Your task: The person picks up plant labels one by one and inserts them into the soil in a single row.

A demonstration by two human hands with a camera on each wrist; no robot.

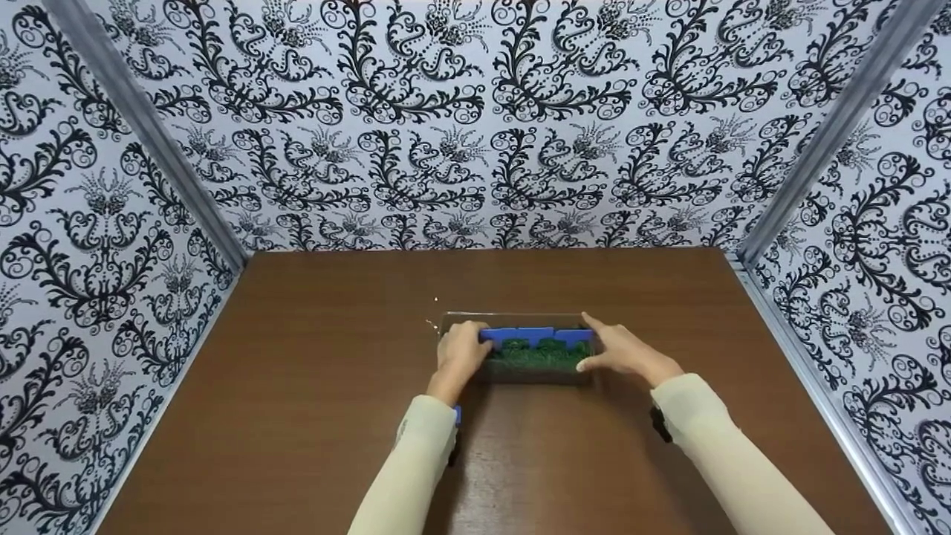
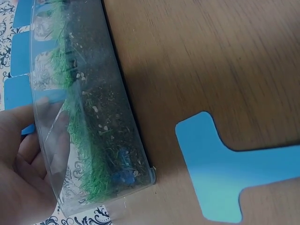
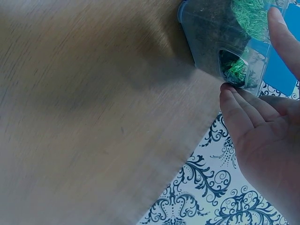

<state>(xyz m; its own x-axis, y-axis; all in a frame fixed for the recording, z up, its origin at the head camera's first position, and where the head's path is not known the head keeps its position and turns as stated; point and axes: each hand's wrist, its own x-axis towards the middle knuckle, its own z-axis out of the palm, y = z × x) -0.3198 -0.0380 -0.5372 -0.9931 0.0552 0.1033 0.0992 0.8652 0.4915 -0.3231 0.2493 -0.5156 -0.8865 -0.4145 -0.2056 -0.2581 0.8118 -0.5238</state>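
Box (image 1: 531, 376) on bench (image 1: 334, 334), green strands (image 2: 93, 173) inside; my left hand (image 1: 461, 348) curls round its left end, my right hand (image 1: 624, 349) holds the other between spread thumb and fingers; I'd call this positioning, next move likely needs even, level pressure

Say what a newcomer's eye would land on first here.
First, the bright green grass in the clear box, which sits on the brown table between the left hand and the right hand. Next, the row of blue pieces behind the grass. Then the bold black-and-white wallpaper behind the table and along both sides.
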